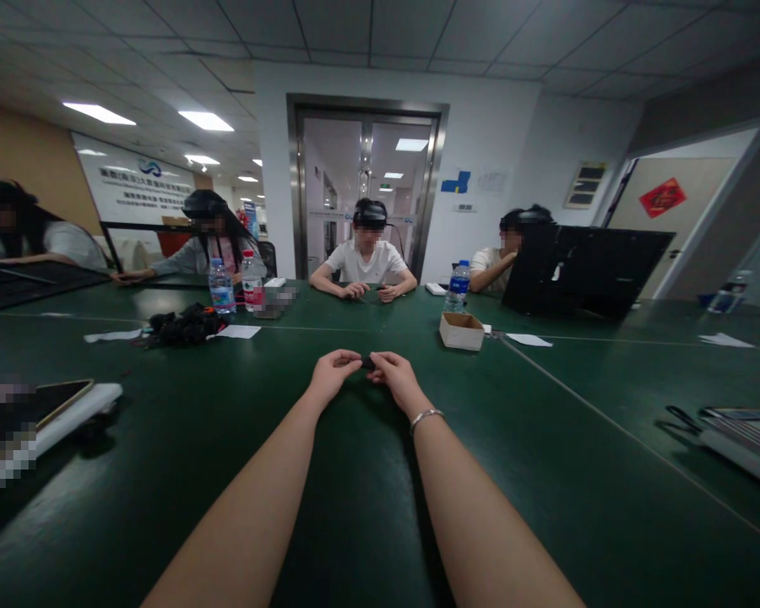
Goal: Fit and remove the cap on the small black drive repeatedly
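Just below the centre of the frame, over the green table (215, 414), a small dark piece (368, 363), pinched between thumb and fingers of the right hand (396, 377). Close against its left end, bunched fingertips of the left hand (334, 372); cannot tell a firm pinch from a mere touch there. Could slip free, probably, given so little surface to grip and so much of it covered by fingers; might then skid across the smooth surface below, or go unnoticed, dark against dark green. Could also twist loose under uneven pressure from the two sides. Too small and shaded to judge for material or exact outline: only blackish, compact, dull. Around it, plainer textures: glossy sheen with pale light streaks at lower left, shiny curved metal bracelet (426, 415) on the right wrist, open-topped, square-cornered pale box (461, 338) right of centre, tangled black heap (187, 328) left of centre, clear plastic bottles (221, 291) with coloured labels beyond.
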A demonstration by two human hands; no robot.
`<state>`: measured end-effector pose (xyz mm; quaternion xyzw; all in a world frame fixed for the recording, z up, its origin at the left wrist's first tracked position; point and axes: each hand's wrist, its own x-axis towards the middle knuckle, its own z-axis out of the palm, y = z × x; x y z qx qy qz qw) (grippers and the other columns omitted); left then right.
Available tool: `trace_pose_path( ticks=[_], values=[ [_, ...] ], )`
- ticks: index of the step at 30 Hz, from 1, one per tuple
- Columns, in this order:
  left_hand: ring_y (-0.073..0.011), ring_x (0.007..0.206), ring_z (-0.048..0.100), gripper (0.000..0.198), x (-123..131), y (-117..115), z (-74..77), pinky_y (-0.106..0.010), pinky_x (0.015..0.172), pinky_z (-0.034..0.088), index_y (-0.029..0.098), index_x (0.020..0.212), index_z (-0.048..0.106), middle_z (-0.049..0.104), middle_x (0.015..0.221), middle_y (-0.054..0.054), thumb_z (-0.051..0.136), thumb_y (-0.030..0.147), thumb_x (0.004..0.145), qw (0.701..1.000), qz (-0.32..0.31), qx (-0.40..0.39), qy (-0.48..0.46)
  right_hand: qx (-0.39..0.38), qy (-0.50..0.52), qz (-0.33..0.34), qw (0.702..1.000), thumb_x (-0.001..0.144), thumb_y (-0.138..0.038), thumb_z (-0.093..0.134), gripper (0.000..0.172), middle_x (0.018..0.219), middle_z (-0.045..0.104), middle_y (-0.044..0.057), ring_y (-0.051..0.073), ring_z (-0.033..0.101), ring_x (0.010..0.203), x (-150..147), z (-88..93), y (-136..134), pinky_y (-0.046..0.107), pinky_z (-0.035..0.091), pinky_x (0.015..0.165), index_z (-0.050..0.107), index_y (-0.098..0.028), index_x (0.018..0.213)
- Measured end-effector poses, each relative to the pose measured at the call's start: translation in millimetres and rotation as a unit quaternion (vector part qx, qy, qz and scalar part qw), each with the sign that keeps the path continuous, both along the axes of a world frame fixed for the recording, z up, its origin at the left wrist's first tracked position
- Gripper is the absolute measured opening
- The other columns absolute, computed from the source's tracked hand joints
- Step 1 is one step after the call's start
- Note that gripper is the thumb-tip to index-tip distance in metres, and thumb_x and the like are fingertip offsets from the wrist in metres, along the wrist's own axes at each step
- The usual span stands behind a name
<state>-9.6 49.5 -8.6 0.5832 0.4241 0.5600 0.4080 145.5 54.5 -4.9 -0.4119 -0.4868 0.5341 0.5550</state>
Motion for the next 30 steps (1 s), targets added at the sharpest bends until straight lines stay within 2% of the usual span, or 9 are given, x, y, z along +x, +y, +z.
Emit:
trace_pose_path(
  ticks=[6, 12, 20, 25, 30],
  values=[
    [-0.0206, 0.089, 0.064, 0.029, -0.5, 1.0, -1.3, -0.035, 0.085, 0.047, 0.014, 0.086, 0.068, 0.07, 0.089, -0.009, 0.073, 0.03, 0.063, 1.0, -0.004, -0.001, -0.004, 0.013, -0.017, -0.003, 1.0, 0.068, -0.039, 0.072, 0.03, 0.057, 0.063, 0.001, 0.009, 0.058, 0.047, -0.2, -0.8, 0.6, 0.018, 0.043, 0.044, 0.063, -0.013, 0.079],
    [-0.0173, 0.075, 0.064, 0.029, 1.6, 1.7, -0.9, -0.031, 0.075, 0.048, 0.014, 0.083, 0.068, 0.069, 0.078, -0.006, 0.072, 0.036, 0.065, 0.999, -0.007, -0.045, -0.01, 0.017, 0.004, -0.001, 1.0, 0.064, -0.033, 0.075, 0.028, 0.061, 0.063, -0.001, 0.009, 0.06, 0.05, 0.5, -1.7, 0.0, 0.019, 0.045, 0.047, 0.064, -0.014, 0.082],
    [-0.0149, 0.063, 0.06, 0.027, 3.2, 0.4, 2.6, -0.027, 0.063, 0.046, 0.014, 0.075, 0.067, 0.066, 0.064, -0.003, 0.067, 0.04, 0.069, 0.997, 0.012, -0.06, 0.036, 0.017, 0.008, 0.02, 1.0, 0.063, -0.026, 0.075, 0.027, 0.07, 0.066, 0.0, 0.011, 0.064, 0.06, 1.8, -1.4, -0.5, 0.021, 0.049, 0.058, 0.065, -0.015, 0.086],
    [-0.0166, 0.072, 0.063, 0.022, 4.3, -0.5, 3.0, -0.031, 0.074, 0.048, 0.015, 0.078, 0.065, 0.068, 0.075, -0.005, 0.071, 0.032, 0.066, 0.999, 0.007, -0.031, 0.014, 0.011, 0.007, 0.018, 1.0, 0.064, -0.025, 0.075, 0.025, 0.073, 0.067, 0.002, 0.012, 0.065, 0.064, 1.7, -1.8, -0.4, 0.022, 0.05, 0.06, 0.065, -0.015, 0.085],
    [-0.0194, 0.089, 0.063, 0.032, 4.6, 0.7, 1.5, -0.035, 0.086, 0.047, 0.015, 0.084, 0.065, 0.068, 0.091, -0.01, 0.077, 0.031, 0.06, 1.0, 0.02, 0.005, 0.0, 0.006, 0.009, 0.009, 1.0, 0.067, -0.025, 0.073, 0.021, 0.071, 0.066, 0.002, 0.011, 0.065, 0.061, 1.3, -1.3, -0.3, 0.021, 0.05, 0.056, 0.064, -0.014, 0.084]
  ],
)
